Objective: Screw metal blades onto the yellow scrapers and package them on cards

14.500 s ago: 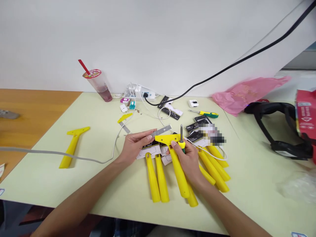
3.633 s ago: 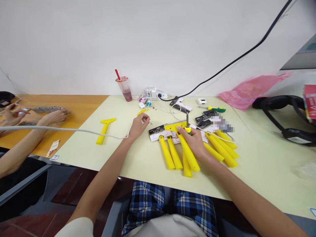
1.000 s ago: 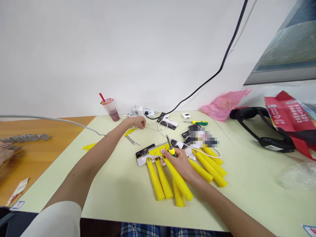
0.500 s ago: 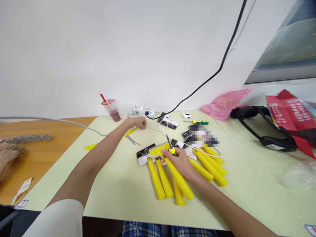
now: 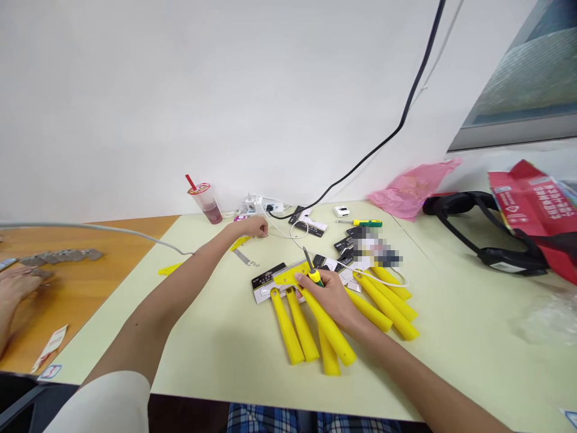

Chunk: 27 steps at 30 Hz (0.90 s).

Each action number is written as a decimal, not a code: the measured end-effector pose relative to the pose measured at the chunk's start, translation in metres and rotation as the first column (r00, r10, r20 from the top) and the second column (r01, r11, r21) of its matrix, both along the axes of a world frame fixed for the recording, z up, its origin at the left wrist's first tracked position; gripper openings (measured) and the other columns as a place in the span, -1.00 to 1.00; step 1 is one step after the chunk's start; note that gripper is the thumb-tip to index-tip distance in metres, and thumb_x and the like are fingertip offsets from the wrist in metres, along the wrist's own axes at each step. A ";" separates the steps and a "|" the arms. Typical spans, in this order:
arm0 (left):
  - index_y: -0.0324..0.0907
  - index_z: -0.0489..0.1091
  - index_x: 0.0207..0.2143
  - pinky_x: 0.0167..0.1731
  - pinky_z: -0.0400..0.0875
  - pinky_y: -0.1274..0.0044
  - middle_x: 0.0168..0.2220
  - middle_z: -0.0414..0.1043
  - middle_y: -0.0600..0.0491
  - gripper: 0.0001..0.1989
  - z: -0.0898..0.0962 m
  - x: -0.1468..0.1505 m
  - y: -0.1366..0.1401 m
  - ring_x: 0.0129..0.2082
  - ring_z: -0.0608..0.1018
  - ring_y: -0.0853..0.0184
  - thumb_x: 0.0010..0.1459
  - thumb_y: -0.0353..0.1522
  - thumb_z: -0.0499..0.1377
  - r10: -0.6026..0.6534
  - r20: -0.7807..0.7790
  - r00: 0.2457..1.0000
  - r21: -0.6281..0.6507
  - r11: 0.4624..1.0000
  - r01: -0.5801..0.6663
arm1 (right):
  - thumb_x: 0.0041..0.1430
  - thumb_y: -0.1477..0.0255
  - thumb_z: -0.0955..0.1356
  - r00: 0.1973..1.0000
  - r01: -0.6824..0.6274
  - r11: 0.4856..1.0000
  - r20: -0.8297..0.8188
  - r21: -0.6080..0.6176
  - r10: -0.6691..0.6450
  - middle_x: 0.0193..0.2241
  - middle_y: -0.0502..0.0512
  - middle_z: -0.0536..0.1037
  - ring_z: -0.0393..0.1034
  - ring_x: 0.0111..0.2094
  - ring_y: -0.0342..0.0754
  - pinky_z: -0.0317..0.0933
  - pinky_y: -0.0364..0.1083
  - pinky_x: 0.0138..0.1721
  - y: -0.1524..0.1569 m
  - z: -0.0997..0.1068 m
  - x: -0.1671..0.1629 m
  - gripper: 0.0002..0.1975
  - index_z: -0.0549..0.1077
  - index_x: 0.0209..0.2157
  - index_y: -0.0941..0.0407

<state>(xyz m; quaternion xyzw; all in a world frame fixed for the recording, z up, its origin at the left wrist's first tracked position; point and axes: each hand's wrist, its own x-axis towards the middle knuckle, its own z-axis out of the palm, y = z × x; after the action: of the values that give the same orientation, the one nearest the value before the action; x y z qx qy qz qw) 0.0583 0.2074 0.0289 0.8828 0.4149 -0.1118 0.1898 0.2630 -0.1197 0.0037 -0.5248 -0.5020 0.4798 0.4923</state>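
Right hand: closed round a yellow scraper, right hand [image 5: 331,294] and yellow scraper [image 5: 330,328] near the middle of the table; a screwdriver [image 5: 314,274] is gripped along with it, tip pointing up and away.
Scraper head: a metal blade [image 5: 301,264] shows along its far edge, above a black-and-white card [image 5: 265,284].
Left hand: left hand [image 5: 256,227] stretched to the far side, fingers curled in; from here I can't tell whether they pinch anything.
Under that wrist: a yellow head piece [image 5: 239,243], with a loose blade [image 5: 242,257] and small screws [image 5: 254,264] on its near side.
Handles: yellow handles [image 5: 288,331] fan out on both sides of the held scraper.
Far edge: a drink cup [image 5: 210,205] leaning left, then a power strip [image 5: 273,206]; further right, a second screwdriver [image 5: 372,223].
Far left: a co-worker's hand [image 5: 18,284] beside grey pieces [image 5: 63,257] on the orange table [image 5: 103,234].
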 end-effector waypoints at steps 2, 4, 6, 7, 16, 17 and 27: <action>-0.17 0.58 -0.28 -0.31 0.47 0.54 -0.24 0.68 -0.03 -0.84 -0.002 -0.002 0.000 -0.33 0.64 0.27 0.10 -0.29 0.35 0.003 0.006 1.000 0.004 1.000 -0.003 | 0.30 -0.05 0.44 1.000 0.001 1.000 -0.007 -0.009 -0.001 -0.44 0.10 0.64 0.44 -0.36 0.01 0.21 -0.06 -0.34 0.000 0.001 0.000 -0.48 0.54 -0.49 0.10; -0.17 0.56 -0.29 -0.29 0.47 0.55 -0.23 0.68 -0.03 -0.87 -0.003 -0.004 -0.002 -0.31 0.64 0.27 0.11 -0.31 0.32 0.007 0.024 1.000 0.010 1.000 -0.007 | 0.30 -0.05 0.44 1.000 0.003 1.000 -0.005 -0.021 -0.003 -0.44 0.09 0.64 0.43 -0.37 0.00 0.20 -0.06 -0.34 -0.001 0.002 0.000 -0.49 0.54 -0.48 0.10; -0.18 0.53 -0.29 -0.30 0.47 0.55 -0.22 0.68 -0.04 -0.88 -0.004 -0.008 -0.005 -0.29 0.64 0.28 0.12 -0.33 0.30 0.016 0.058 0.998 0.014 1.000 -0.017 | 0.30 -0.04 0.44 1.000 0.006 1.000 0.007 -0.020 -0.006 -0.46 0.08 0.63 0.41 -0.39 -0.01 0.19 -0.06 -0.34 -0.001 0.003 0.000 -0.48 0.54 -0.49 0.10; -0.19 0.52 -0.27 -0.31 0.48 0.55 -0.21 0.68 -0.05 -0.88 -0.004 -0.009 -0.006 -0.30 0.64 0.28 0.14 -0.34 0.28 0.025 0.081 0.996 0.014 1.000 -0.026 | 0.31 -0.04 0.44 1.000 0.006 1.000 0.014 -0.016 -0.006 -0.47 0.07 0.63 0.40 -0.39 -0.02 0.19 -0.06 -0.33 0.000 0.003 0.000 -0.48 0.54 -0.49 0.10; -0.21 0.55 -0.24 -0.36 0.50 0.55 -0.26 0.67 -0.06 -0.84 -0.007 -0.012 -0.019 -0.32 0.65 0.29 0.11 -0.35 0.29 0.078 0.248 0.966 0.002 0.997 -0.081 | 0.29 -0.03 0.45 1.000 0.016 1.000 0.016 -0.005 -0.016 -0.48 0.07 0.61 0.39 -0.42 -0.01 0.16 -0.05 -0.36 0.000 0.000 -0.001 -0.50 0.56 -0.49 0.10; -0.21 0.56 -0.24 -0.35 0.50 0.55 -0.28 0.66 -0.04 -0.83 -0.008 -0.010 -0.019 -0.33 0.65 0.28 0.08 -0.36 0.30 0.080 0.253 0.964 -0.001 0.997 -0.082 | 0.29 -0.03 0.44 1.000 0.013 1.000 0.017 0.002 -0.013 -0.47 0.07 0.62 0.40 -0.41 0.00 0.16 -0.05 -0.36 0.000 0.000 -0.001 -0.49 0.56 -0.49 0.10; -0.21 0.55 -0.39 -0.28 0.53 0.50 -0.45 0.61 0.00 -0.86 0.004 0.007 -0.016 -0.40 0.63 0.27 -0.10 -0.42 0.33 0.098 0.158 0.983 -0.068 0.994 -0.088 | 0.32 -0.02 0.43 1.000 -0.004 1.000 -0.001 0.013 0.004 -0.44 0.10 0.66 0.47 -0.36 0.04 0.23 -0.05 -0.32 0.000 0.001 0.001 -0.51 0.59 -0.46 0.10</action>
<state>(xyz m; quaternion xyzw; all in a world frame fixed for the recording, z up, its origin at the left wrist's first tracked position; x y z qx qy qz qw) 0.0656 0.1916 0.0326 0.8624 0.4355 -0.0439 0.2545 0.2637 -0.1200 0.0051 -0.5204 -0.5060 0.4777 0.4949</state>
